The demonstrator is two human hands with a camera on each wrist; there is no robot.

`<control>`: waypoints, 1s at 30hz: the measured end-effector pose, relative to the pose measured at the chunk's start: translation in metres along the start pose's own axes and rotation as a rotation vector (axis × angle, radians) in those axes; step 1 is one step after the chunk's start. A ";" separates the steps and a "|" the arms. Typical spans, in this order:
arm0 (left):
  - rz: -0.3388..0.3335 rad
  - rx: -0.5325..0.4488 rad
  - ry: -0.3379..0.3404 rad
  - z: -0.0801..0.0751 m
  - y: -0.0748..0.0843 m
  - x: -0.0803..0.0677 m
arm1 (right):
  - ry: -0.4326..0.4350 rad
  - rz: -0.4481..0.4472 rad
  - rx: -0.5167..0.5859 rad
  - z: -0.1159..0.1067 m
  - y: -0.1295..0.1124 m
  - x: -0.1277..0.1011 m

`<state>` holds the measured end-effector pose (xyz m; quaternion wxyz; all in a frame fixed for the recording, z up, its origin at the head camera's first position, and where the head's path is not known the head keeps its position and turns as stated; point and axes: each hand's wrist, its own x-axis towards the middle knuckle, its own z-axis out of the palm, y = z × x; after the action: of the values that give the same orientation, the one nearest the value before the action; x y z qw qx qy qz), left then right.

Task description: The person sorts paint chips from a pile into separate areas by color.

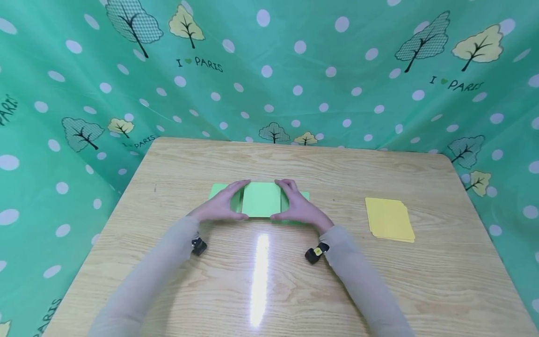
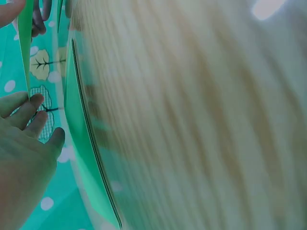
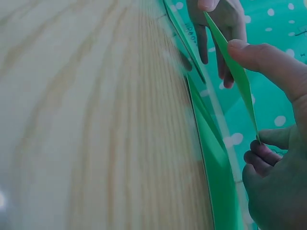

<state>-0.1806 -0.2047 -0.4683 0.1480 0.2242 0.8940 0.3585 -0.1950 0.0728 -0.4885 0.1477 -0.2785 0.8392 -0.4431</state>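
Note:
A green paper sheet (image 1: pixel 261 200) lies at the middle of the wooden table (image 1: pixel 269 290), its middle part raised between my two hands. My left hand (image 1: pixel 221 206) holds its left edge and my right hand (image 1: pixel 296 208) its right edge. Green flaps stick out flat beyond both hands. The right wrist view shows my right hand (image 3: pixel 278 143) pinching the lifted green sheet (image 3: pixel 235 76) between thumb and curled fingers, with my left hand (image 3: pixel 220 28) pinching the far edge. In the left wrist view, my left hand (image 2: pixel 24 158) is beside the green sheet (image 2: pixel 79 158).
A small stack of yellow paper sheets (image 1: pixel 389 219) lies on the table to the right of my hands. A green dotted cloth with tree prints (image 1: pixel 269 70) hangs behind and around the table. Black wrist cameras (image 1: pixel 316 254) sit under both sleeves.

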 end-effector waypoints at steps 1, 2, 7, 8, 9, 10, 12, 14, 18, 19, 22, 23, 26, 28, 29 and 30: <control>0.002 0.005 0.000 -0.001 -0.001 -0.001 | -0.002 0.003 0.001 0.002 -0.001 0.001; 0.004 0.010 -0.002 -0.002 -0.002 -0.002 | -0.002 0.006 -0.003 0.003 -0.001 0.002; 0.006 0.032 -0.012 -0.008 -0.007 -0.005 | 0.001 0.024 -0.022 0.011 -0.008 0.007; 0.005 0.039 -0.016 -0.009 -0.007 -0.006 | 0.003 0.024 -0.025 0.013 -0.010 0.008; 0.006 0.046 -0.019 -0.010 -0.008 -0.007 | 0.006 0.025 -0.025 0.014 -0.013 0.009; 0.004 0.053 -0.023 -0.012 -0.009 -0.008 | 0.007 0.026 -0.019 0.015 -0.015 0.010; 0.004 0.069 -0.028 -0.015 -0.011 -0.011 | 0.012 0.027 -0.016 0.019 -0.018 0.012; 0.004 0.080 -0.030 -0.018 -0.013 -0.013 | 0.015 0.029 -0.020 0.023 -0.020 0.015; -0.011 0.105 -0.041 -0.024 -0.017 -0.016 | 0.016 0.044 -0.045 0.033 -0.023 0.021; -0.016 0.109 -0.045 -0.025 -0.018 -0.017 | 0.018 0.046 -0.049 0.035 -0.023 0.022; -0.027 0.124 -0.057 -0.028 -0.024 -0.019 | 0.027 0.050 -0.060 0.040 -0.026 0.025; -0.032 0.124 -0.058 -0.028 -0.025 -0.020 | 0.029 0.050 -0.059 0.042 -0.027 0.027; -0.032 0.121 -0.055 -0.032 -0.030 -0.023 | 0.031 0.051 -0.061 0.046 -0.032 0.031; -0.035 0.112 -0.058 -0.034 -0.033 -0.025 | 0.035 0.051 -0.067 0.050 -0.035 0.034; -0.038 0.109 -0.061 -0.035 -0.034 -0.026 | 0.037 0.053 -0.072 0.051 -0.036 0.035; -0.040 0.105 -0.064 -0.036 -0.036 -0.027 | 0.039 0.053 -0.078 0.053 -0.037 0.036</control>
<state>-0.1837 -0.2622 -0.4664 0.1715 0.2250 0.9108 0.3007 -0.1854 -0.0007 -0.4878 0.1320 -0.2528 0.8658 -0.4113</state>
